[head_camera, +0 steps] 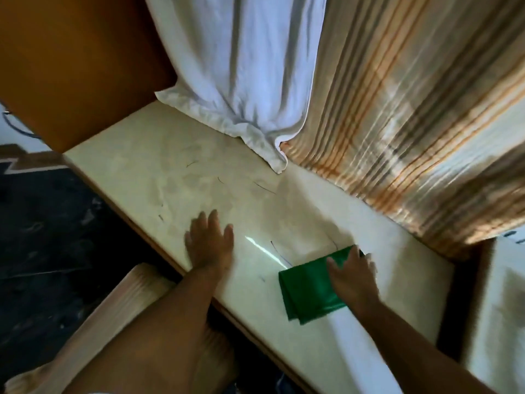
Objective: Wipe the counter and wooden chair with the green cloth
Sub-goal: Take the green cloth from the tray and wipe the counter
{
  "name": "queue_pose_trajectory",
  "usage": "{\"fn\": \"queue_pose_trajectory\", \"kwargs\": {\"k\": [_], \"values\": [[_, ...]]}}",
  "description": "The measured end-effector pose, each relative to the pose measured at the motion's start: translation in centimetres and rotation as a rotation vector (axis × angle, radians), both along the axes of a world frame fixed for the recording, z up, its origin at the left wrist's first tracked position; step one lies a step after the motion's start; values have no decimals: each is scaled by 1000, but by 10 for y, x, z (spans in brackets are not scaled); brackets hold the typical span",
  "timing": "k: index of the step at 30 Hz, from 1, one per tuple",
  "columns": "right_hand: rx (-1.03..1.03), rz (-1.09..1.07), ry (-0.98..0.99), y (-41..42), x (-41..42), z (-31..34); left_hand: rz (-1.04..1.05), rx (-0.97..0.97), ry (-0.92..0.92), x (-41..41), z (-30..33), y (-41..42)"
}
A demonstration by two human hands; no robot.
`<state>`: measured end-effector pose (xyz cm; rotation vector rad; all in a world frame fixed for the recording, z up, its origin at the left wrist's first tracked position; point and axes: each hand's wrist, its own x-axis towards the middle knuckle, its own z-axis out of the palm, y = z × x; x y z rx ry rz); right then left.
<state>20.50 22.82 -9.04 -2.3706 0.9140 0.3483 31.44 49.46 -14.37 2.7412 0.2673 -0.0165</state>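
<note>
A folded green cloth lies flat on the pale counter, towards its right end. My right hand presses down on the cloth's right half with fingers spread. My left hand rests palm down on the bare counter to the left of the cloth, fingers apart, holding nothing. Several thin dark hairs and smudges mark the counter top. The pale wooden chair stands at the lower left, below the counter's front edge, partly hidden by my left forearm.
A white curtain and a striped orange-brown curtain hang down onto the counter's back edge. An orange-brown wooden panel bounds the counter's left end. Dark patterned floor lies at the left. Another pale surface sits at the right.
</note>
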Motion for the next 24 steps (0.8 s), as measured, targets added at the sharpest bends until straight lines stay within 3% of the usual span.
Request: {"fn": "queue_pose_trajectory", "kwargs": {"k": [2, 8, 12, 17, 19, 21, 24], "values": [[16, -103, 62, 15, 5, -13, -61, 144, 82, 17, -20, 14], [-222, -213, 115, 26, 35, -55, -80, 151, 84, 30, -46, 21], [-400, 111, -58, 52, 64, -72, -74, 165, 88, 30, -44, 21], [-315, 904, -271, 134, 40, -88, -90, 174, 93, 31, -44, 23], [-250, 1194, -303, 126, 19, -89, -98, 171, 89, 30, -44, 24], [-209, 1269, -326, 87, 25, -84, -100, 167, 78, 30, -45, 24], [-387, 990, -258, 19, 69, -75, -87, 175, 81, 31, -45, 23]]}}
